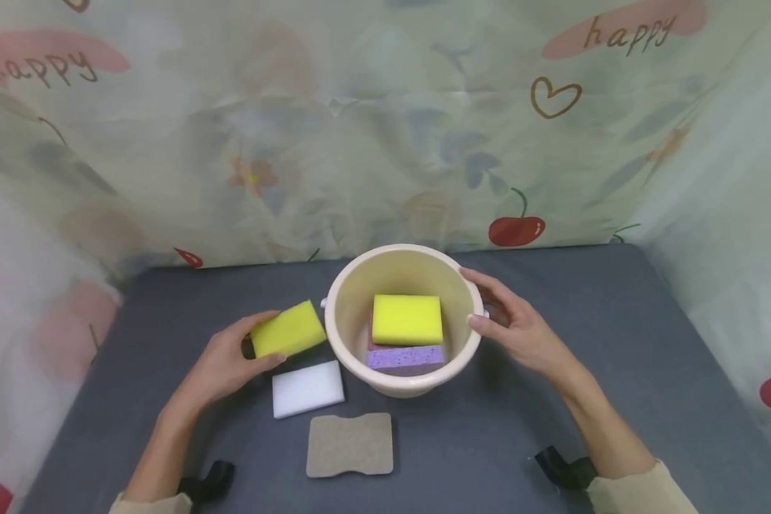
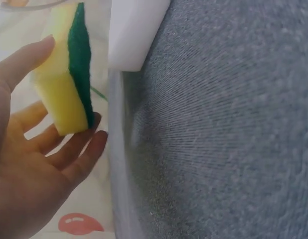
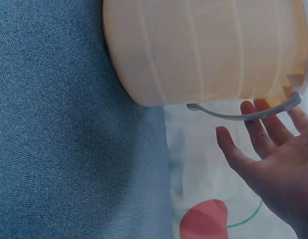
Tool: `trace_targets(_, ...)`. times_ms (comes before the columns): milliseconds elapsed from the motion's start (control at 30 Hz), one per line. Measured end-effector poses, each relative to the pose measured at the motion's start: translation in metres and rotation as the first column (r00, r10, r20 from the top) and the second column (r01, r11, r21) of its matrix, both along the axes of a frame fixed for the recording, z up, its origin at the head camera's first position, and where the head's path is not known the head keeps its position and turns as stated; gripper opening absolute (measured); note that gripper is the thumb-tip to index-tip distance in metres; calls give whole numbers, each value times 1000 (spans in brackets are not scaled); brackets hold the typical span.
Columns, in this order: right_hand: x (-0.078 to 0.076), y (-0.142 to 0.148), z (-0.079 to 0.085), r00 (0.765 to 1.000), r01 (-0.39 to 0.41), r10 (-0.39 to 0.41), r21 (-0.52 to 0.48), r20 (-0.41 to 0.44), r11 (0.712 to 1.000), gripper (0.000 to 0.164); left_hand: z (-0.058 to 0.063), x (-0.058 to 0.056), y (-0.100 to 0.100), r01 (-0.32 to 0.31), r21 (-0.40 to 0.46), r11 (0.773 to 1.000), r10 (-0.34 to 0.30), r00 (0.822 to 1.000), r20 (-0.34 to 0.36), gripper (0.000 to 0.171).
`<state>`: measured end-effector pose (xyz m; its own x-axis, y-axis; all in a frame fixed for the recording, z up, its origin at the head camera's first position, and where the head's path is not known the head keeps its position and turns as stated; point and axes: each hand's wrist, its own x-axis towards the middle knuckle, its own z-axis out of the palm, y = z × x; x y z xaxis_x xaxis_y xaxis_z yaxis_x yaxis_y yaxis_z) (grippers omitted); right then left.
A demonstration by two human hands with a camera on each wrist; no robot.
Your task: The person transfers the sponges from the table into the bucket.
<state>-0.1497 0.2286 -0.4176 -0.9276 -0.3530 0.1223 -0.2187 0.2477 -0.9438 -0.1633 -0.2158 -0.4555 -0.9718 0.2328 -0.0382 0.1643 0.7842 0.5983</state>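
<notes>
In my left hand [image 1: 221, 363] I hold a yellow sponge [image 1: 289, 330], thumb on one side and fingers on the other, just left of the bucket. The left wrist view shows a green scouring layer [image 2: 80, 64] on this sponge. My right hand [image 1: 520, 328] holds the cream bucket [image 1: 403, 385] at the right of its rim, with the thumb over the edge. Inside the bucket, another yellow sponge [image 1: 407, 319] lies over a purple sponge [image 1: 405, 357]; a reddish edge shows beside them. The bucket's handle [image 3: 233, 117] hangs near my right fingers.
A white sponge block [image 1: 308, 389] lies on the dark grey table cloth [image 1: 475, 457], left of the bucket. Nearer the front is a flat grey-beige pad [image 1: 350, 444] with notched sides. A patterned curtain [image 1: 360, 143] stands behind and at both sides.
</notes>
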Motion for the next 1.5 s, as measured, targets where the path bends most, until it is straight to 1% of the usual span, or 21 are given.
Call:
trace_targets(233, 0, -3, -1, 1000, 2, -2, -18, -4, 1000, 68, 8, 2, -4, -48, 25, 999, 49, 998, -40, 76)
trace_targets(433, 0, -4, 0, 1000, 1, -1, -28, -8, 1000, 69, 19, 5, -11, -55, 37, 998, 58, 993, -100, 74)
trace_targets(533, 0, -4, 0, 1000, 10, -10, -21, -14, 1000, 69, 22, 5, -13, -35, 66, 997, 45, 989, -143, 72)
trace_targets(633, 1, -4, 0, 1000, 23, -23, -9, -17, 1000, 69, 23, 3, -15, 1, 109, 994, 20, 982, -190, 70)
trace_targets(700, 1, -4, -1, 999, 29, -29, -7, -14, 1000, 68, 25, 2, -16, 22, 120, 993, 4, 976, -217, 69)
trace_targets(800, 1, -3, -2, 999, 33, -33, -5, -10, 999, 68, 29, 0, -16, 39, 115, 993, -9, 969, -246, 69)
trace_targets(1033, 0, -1, -2, 999, 34, -34, -5, -10, 999, 68, 40, -2, -13, 35, 80, 996, -12, 960, -279, 69)
trace_targets(1167, 0, -1, -2, 999, 36, -36, 0, -9, 999, 68, 48, -1, -11, 53, 67, 996, -29, 948, -318, 69)
trace_targets(1300, 0, -1, -2, 999, 39, -39, 3, -8, 999, 68, 59, 1, -6, 92, 67, 994, -61, 930, -362, 69)
trace_targets(1367, 0, -1, -2, 999, 40, -40, -1, -10, 999, 68, 65, 2, -3, 113, 72, 991, -78, 924, -375, 69)
trace_targets(1500, 0, -2, -2, 999, 41, -41, -8, -9, 999, 69, 75, 2, 1, 143, 78, 987, -103, 917, -385, 69)
